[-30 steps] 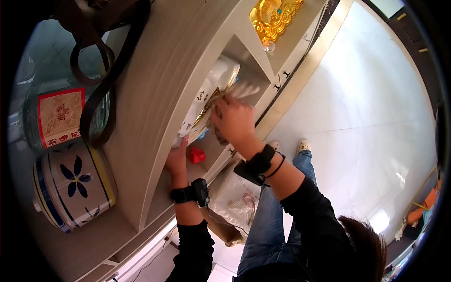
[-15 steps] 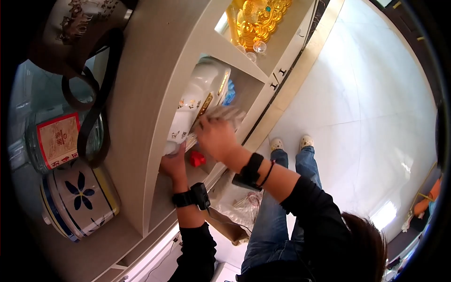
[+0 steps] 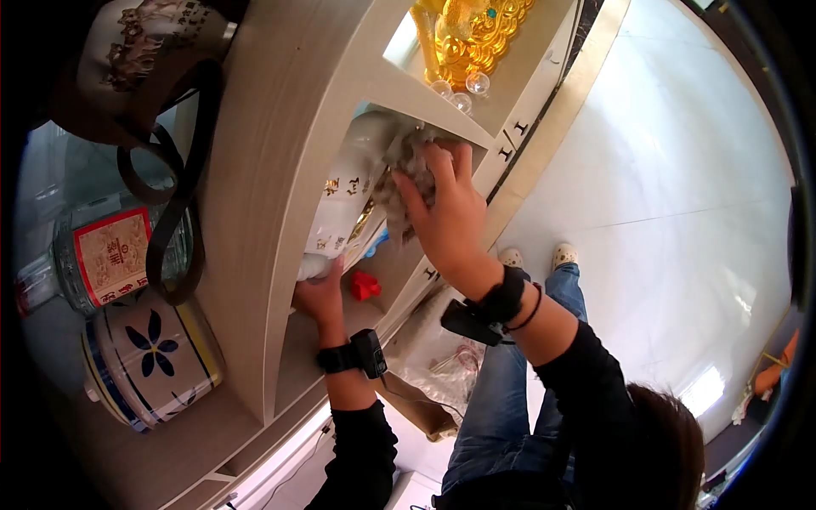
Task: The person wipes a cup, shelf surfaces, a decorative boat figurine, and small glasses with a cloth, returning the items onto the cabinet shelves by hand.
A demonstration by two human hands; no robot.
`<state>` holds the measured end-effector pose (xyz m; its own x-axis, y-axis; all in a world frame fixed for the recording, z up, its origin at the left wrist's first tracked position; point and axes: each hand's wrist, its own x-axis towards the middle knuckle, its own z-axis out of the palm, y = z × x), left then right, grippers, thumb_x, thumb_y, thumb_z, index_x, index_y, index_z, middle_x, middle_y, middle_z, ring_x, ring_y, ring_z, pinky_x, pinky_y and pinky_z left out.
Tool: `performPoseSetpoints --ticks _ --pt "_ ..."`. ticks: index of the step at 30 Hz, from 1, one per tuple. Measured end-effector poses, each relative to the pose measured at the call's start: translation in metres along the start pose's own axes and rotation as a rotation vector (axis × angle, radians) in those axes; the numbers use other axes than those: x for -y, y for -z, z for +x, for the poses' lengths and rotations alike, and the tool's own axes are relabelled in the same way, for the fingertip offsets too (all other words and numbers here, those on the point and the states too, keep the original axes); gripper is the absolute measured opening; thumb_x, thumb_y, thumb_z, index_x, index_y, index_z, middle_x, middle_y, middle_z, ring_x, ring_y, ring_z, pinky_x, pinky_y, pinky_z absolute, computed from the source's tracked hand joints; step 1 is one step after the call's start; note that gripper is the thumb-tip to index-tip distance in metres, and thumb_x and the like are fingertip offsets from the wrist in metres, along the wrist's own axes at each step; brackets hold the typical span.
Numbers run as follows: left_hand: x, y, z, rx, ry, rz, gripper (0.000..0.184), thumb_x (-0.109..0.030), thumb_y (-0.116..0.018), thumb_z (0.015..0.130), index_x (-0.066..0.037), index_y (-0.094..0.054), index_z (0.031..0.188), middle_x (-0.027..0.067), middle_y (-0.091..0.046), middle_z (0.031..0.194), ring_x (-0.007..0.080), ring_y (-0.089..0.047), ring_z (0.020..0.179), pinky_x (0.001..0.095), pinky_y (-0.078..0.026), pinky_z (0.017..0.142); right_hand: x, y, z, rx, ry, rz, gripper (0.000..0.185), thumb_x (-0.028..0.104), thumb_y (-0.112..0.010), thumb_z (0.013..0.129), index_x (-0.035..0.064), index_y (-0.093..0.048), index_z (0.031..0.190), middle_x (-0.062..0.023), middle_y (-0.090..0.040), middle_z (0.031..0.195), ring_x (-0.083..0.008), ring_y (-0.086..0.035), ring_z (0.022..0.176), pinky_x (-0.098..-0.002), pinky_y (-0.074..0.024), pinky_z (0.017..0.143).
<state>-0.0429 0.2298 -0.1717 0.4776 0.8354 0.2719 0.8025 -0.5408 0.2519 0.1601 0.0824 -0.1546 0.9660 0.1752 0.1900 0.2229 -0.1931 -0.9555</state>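
A white porcelain bottle (image 3: 338,219) with gold-trimmed lettering lies in a shelf compartment of the cabinet. My left hand (image 3: 320,293) is closed around its narrow neck end. Over the bottle's wide end, my right hand (image 3: 455,212) grips a crumpled grey-brown cloth (image 3: 398,200), which touches the bottle and hides part of it. Beside the bottle, a small red object (image 3: 365,286) rests on the compartment floor. Something blue (image 3: 375,245) peeks out below the cloth, mostly hidden.
Golden ornament (image 3: 476,42) and small clear glass balls (image 3: 460,103) occupy the neighbouring compartment. On the other side of the panel stand a clear labelled bottle (image 3: 115,255), a flower-painted jar (image 3: 155,357) and a dark strap (image 3: 174,276). A plastic bag (image 3: 429,340) lies near my legs.
My right hand has swept the cloth along the bottle toward its wide end. The blue object shows in a different spot. My left hand keeps its hold on the neck.
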Motion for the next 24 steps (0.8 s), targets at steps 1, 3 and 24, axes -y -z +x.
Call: performPoseSetpoints --ticks 1,3,24 --pt "-0.003 0.001 -0.001 -0.003 -0.014 0.004 0.061 -0.028 -0.079 0.049 -0.001 -0.054 0.098 0.0130 -0.057 0.096 0.0271 -0.056 0.084 0.0355 -0.043 0.073 0.003 -0.006 0.002 -0.076 -0.047 -0.010 0.026 0.016 -0.063 0.065 0.0084 -0.052 0.087 -0.0096 -0.049 0.087 -0.0272 -0.053 0.072 -0.0343 -0.0436 0.056" --pt "-0.009 0.000 -0.001 0.000 -0.033 0.004 0.061 -0.028 -0.079 0.049 -0.001 -0.054 0.098 0.0129 -0.058 0.096 0.0269 -0.056 0.085 0.0358 -0.043 0.073 0.001 -0.026 -0.003 -0.070 -0.099 0.008 0.023 0.015 -0.063 0.065 0.0081 -0.054 0.086 -0.0101 -0.048 0.090 -0.0276 -0.051 0.077 -0.0343 -0.0438 0.059" --pt "-0.010 0.000 0.000 -0.037 -0.060 0.074 0.053 -0.036 -0.078 0.049 -0.004 -0.059 0.087 0.0099 -0.062 0.081 0.0257 -0.060 0.075 0.0349 -0.046 0.064 -0.008 -0.031 -0.066 0.394 0.312 -0.009 0.025 0.005 -0.048 0.066 -0.0006 -0.043 0.089 -0.0155 -0.050 0.092 -0.0286 -0.049 0.086 -0.0358 -0.0376 0.075"
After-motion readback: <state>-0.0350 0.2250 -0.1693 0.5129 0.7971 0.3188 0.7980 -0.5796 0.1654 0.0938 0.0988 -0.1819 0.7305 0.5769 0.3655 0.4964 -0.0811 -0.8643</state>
